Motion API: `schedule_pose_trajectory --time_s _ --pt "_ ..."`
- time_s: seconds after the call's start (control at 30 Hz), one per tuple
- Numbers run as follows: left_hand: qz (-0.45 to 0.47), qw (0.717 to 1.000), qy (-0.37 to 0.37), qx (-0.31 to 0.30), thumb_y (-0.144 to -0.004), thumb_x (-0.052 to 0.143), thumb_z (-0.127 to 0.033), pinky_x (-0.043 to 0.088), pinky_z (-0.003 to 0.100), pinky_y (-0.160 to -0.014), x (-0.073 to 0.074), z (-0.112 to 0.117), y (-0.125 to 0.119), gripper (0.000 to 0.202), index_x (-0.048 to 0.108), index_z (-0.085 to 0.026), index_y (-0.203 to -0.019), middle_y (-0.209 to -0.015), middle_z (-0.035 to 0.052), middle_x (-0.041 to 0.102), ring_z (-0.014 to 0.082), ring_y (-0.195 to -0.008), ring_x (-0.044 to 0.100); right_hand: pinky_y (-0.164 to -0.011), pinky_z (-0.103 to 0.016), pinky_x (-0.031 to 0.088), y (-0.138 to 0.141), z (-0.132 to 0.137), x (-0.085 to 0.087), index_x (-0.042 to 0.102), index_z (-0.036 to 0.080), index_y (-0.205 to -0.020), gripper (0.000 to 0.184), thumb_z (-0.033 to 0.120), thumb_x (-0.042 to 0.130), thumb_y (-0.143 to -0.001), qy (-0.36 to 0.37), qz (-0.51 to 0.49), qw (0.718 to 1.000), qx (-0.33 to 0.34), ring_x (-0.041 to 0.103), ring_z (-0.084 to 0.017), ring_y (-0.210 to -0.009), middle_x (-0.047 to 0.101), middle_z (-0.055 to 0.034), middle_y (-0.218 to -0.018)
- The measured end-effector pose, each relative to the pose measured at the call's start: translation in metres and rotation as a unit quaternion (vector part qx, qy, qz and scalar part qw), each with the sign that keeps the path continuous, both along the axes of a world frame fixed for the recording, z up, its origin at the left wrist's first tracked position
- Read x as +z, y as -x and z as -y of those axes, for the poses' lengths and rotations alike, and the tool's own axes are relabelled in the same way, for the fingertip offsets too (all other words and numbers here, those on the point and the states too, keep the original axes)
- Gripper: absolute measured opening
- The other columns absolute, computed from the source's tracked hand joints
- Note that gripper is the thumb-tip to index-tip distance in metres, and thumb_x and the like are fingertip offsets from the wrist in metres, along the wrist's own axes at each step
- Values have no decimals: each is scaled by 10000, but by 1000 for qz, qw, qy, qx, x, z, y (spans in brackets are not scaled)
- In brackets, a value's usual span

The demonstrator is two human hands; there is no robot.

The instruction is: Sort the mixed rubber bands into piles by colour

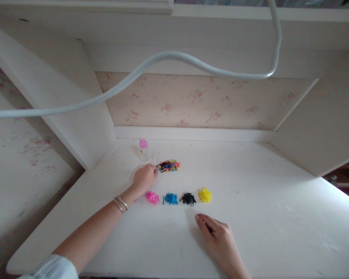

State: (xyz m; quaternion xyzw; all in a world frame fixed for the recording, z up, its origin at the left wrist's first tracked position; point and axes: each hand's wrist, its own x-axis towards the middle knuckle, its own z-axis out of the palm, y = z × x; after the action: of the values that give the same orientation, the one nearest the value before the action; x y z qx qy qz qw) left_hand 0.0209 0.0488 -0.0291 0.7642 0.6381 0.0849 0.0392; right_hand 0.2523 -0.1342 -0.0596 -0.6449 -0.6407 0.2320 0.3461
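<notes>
On the tabletop, at clock centre, lies one mixed heap of bands, apparently left to sort; one pink heap (7 o'clock), one blue heap (6), one black heap (5) and one yellow heap (4) suggest sorting partly done, single bands being uncountable. One bottle sits at 10. The left hand (8) bunches its fingers at the mixed heap's edge, the right hand (5) curls loosely; whether either grips a band cannot be told.

i'd say i'm in a home here: pink-flowered wallpaper shows behind and left of this white desk, white panels rising at its sides.
</notes>
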Motion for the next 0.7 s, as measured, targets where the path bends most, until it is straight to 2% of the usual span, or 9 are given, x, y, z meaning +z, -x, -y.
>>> schedule_pose_trajectory --time_s 0.17,0.37,0.53,0.7 --pt "1 999 -33 -6 -910 412 -295 417 231 -708 13 27 11 262 665 -234 -876 -963 22 656 150 -852 623 -606 -198 468 1 -1 2 705 214 -852 358 422 416 -889 2 2 1000 -2 648 -154 -646 718 -43 -780" --pt "-3 997 -61 -38 -931 353 -327 376 246 -587 22 83 8 300 638 -246 -882 -908 11 655 152 -733 622 -602 -220 471 3 -1 4 704 214 -858 384 430 388 -897 2 10 1000 3 647 -170 -654 718 -53 -787" --pt "-18 994 -69 -88 -934 344 -275 356 250 -545 9 117 -5 302 630 -238 -845 -822 21 657 157 -705 620 -618 -212 473 4 -1 4 702 224 -856 367 426 398 -894 4 22 1000 5 655 -159 -669 720 -33 -800" --pt "-32 993 -69 -92 -912 379 -199 339 258 -486 -6 122 -13 266 627 -217 -819 -784 34 652 173 -646 624 -650 -216 490 3 -1 3 706 229 -873 372 421 389 -898 -2 25 1000 10 667 -168 -722 726 -39 -853"
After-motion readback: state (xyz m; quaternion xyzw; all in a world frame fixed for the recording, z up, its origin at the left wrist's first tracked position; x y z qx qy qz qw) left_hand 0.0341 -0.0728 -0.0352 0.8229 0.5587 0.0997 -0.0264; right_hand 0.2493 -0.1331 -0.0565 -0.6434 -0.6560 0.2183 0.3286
